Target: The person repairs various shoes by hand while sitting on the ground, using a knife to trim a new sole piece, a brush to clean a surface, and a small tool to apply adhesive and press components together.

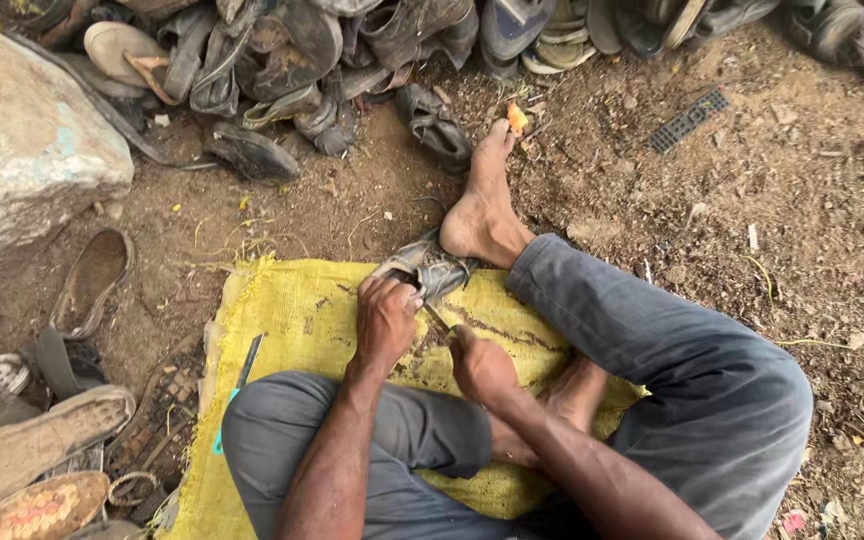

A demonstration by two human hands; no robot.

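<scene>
I sit on a yellow woven sack [297, 320] on the dirt. My left hand [384, 322] grips the near end of a worn grey shoe [430, 266], which is pinned under my bare right foot [485, 205]. A small knife [439, 318] is clasped in my right hand [480, 365], its blade pointing up toward the shoe. My knees in grey trousers frame both hands.
A heap of old shoes and sandals [302, 60] lies along the far edge. A large pale rock [22, 150] sits at the left. Loose soles [42, 440] lie at the lower left. A thin green-handled tool [240, 380] rests on the sack. A dark comb-like piece [689, 120] lies on the dirt.
</scene>
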